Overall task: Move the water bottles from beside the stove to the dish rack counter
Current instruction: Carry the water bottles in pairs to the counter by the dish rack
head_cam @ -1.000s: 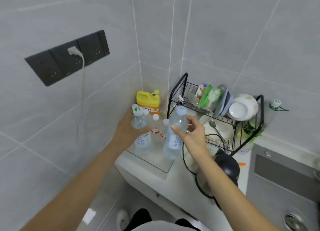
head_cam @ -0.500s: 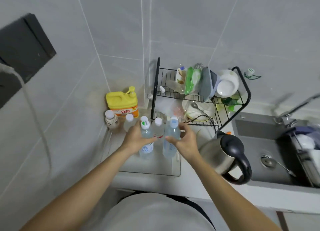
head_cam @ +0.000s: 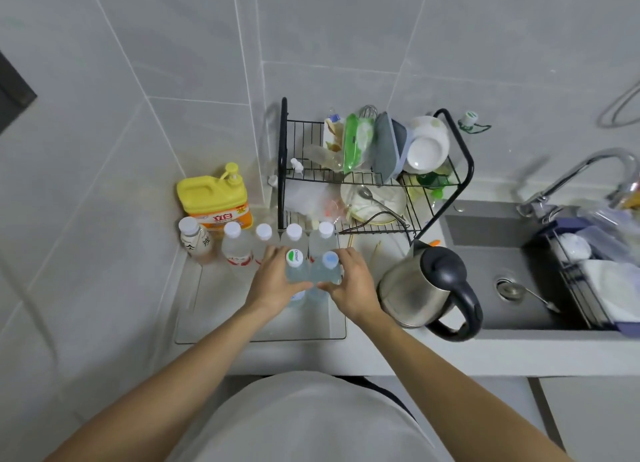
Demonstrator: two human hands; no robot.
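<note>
Left hand (head_cam: 273,283) wraps the green-capped bottle (head_cam: 295,269); right hand (head_cam: 349,281) wraps the blue-capped bottle (head_cam: 327,271), the two bottles touching between the palms. Both are upright just before the row of white-capped bottles (head_cam: 278,234), left of the kettle (head_cam: 420,285). Best to seat the bases flat before letting go, clear of that row. Since half a second ago both bottles sit lower and closer together.

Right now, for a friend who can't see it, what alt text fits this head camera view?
Seen from above, the left hand grips a clear green-and-white-capped water bottle and the right hand a clear blue-capped water bottle, upright on the white counter, before a black wire dish rack and steel kettle.
</note>
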